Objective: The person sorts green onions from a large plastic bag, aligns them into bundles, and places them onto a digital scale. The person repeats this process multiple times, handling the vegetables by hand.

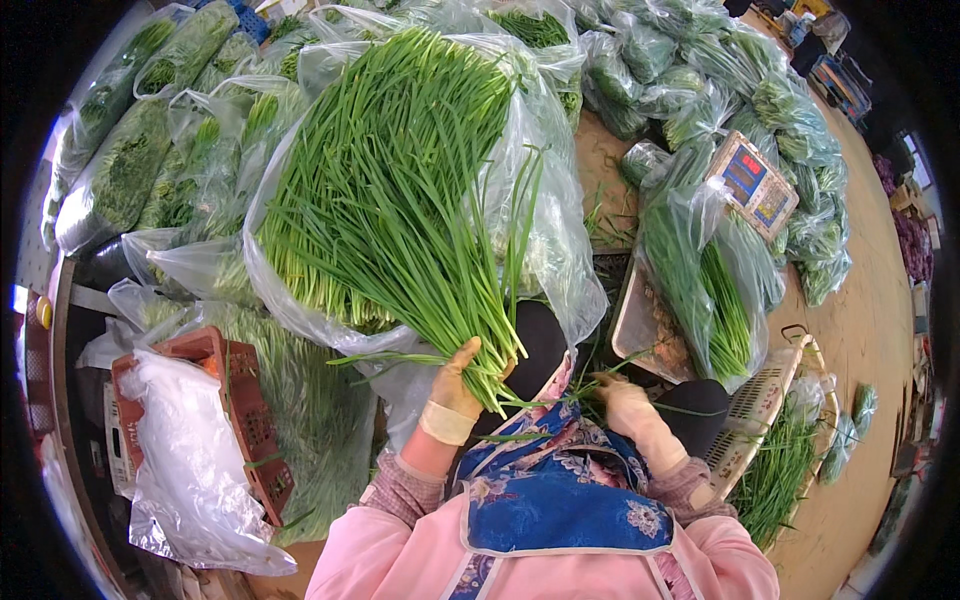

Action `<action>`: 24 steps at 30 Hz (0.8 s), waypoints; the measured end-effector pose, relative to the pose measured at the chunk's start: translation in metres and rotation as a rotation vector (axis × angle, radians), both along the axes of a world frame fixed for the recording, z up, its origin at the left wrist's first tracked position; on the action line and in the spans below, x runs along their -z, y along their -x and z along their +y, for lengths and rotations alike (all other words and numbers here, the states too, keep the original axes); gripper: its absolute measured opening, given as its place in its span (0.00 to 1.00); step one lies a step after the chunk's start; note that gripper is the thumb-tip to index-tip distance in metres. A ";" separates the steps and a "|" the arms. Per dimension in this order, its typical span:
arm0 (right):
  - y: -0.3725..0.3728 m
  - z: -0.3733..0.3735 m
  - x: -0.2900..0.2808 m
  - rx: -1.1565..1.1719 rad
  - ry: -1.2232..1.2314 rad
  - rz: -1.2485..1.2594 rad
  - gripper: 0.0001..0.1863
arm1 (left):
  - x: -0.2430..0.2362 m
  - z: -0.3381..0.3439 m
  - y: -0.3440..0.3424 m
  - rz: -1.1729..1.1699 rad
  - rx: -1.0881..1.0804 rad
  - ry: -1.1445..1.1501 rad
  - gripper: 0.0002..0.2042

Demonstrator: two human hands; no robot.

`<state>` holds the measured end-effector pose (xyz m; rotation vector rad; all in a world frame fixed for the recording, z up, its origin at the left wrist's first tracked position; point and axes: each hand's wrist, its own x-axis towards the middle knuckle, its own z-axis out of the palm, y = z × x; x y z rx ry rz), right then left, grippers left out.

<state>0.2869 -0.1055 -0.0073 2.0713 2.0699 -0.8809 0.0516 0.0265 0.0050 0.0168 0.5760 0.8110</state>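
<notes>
My gloved left hand (455, 390) grips the lower ends of a big bunch of long green chive-like leaves (455, 300), which fans upward over an open plastic bag (530, 230) heaped with similar greens. My gloved right hand (615, 395) is by my right knee, fingers curled on a few loose green strands (565, 395), apart from the bunch. To its upper right, a bag of greens (730, 310) rests on a metal scale tray (630, 310), beside the scale's display panel (750, 185).
Bagged greens (120, 180) pile up at the left and back right (810, 170). A red crate (255, 450) with clear plastic bags (190, 450) stands at left. A cream basket (740, 410) holds loose greens at right. Brown flooring (860, 320) runs along the right.
</notes>
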 end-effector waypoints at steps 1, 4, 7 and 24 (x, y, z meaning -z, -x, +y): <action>0.007 0.000 -0.006 0.229 0.001 0.476 0.27 | -0.002 0.001 0.003 -0.042 0.000 -0.007 0.15; 0.020 0.024 -0.028 0.170 -0.230 0.558 0.27 | -0.003 -0.002 0.008 -0.151 -0.026 -0.014 0.18; 0.017 0.044 -0.049 0.233 -0.198 0.616 0.14 | -0.007 -0.001 0.010 -0.190 -0.047 -0.040 0.22; -0.008 0.026 -0.065 -0.166 0.223 0.297 0.31 | -0.008 -0.005 0.013 -0.058 -0.078 -0.091 0.21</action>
